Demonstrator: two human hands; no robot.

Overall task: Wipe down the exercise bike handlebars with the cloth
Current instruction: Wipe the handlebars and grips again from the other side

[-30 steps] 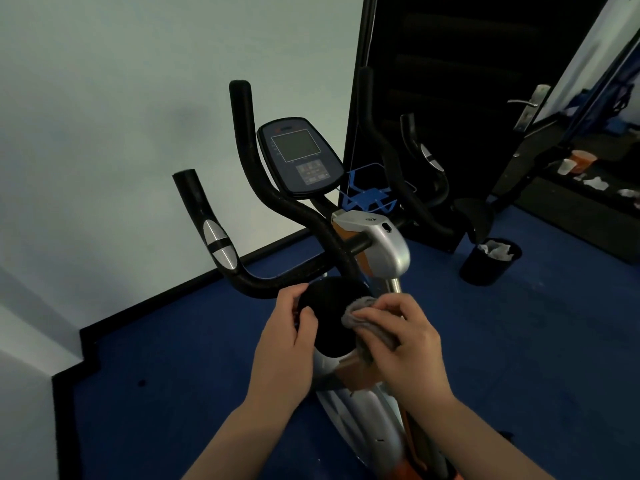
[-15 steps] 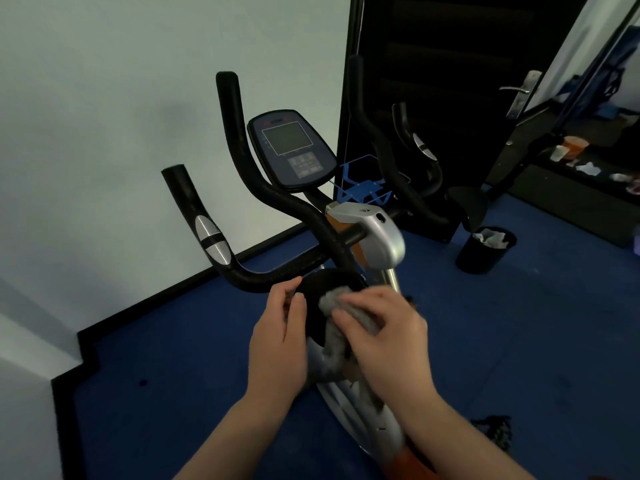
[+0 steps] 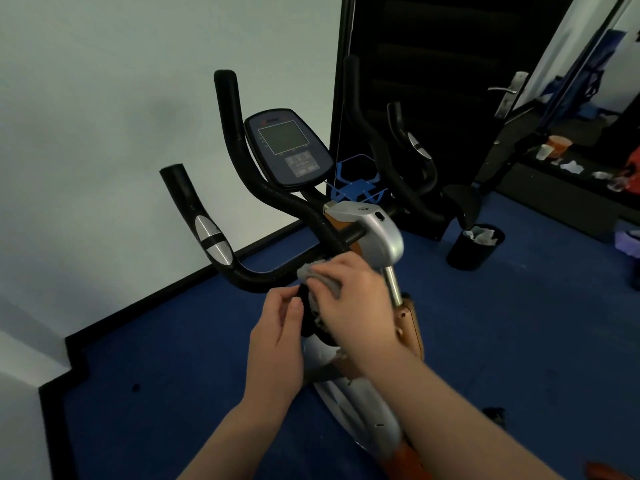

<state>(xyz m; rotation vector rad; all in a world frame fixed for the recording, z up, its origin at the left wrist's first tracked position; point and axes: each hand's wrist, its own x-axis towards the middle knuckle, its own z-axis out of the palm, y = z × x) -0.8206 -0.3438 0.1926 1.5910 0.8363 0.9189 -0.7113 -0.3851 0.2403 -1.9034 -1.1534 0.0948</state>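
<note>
The exercise bike's black handlebars (image 3: pixel 242 268) curve up around a dark console (image 3: pixel 287 147), with silver pulse pads on the outer grips. My right hand (image 3: pixel 356 299) holds a grey cloth (image 3: pixel 318 273) and presses it where the left bar meets the stem, over a round black knob (image 3: pixel 306 317). My left hand (image 3: pixel 277 341) grips that knob's left edge with thumb and fingers. Most of the knob is hidden by both hands.
A silver stem housing (image 3: pixel 377 226) and post stand just right of my hands. A black bin (image 3: pixel 474 245) with paper stands on the blue floor at the right. A mirror behind reflects the bars. A white wall is on the left.
My right hand has slid the cloth up from the knob's face to its top edge, at the base of the left bar. My left hand stays on the knob.
</note>
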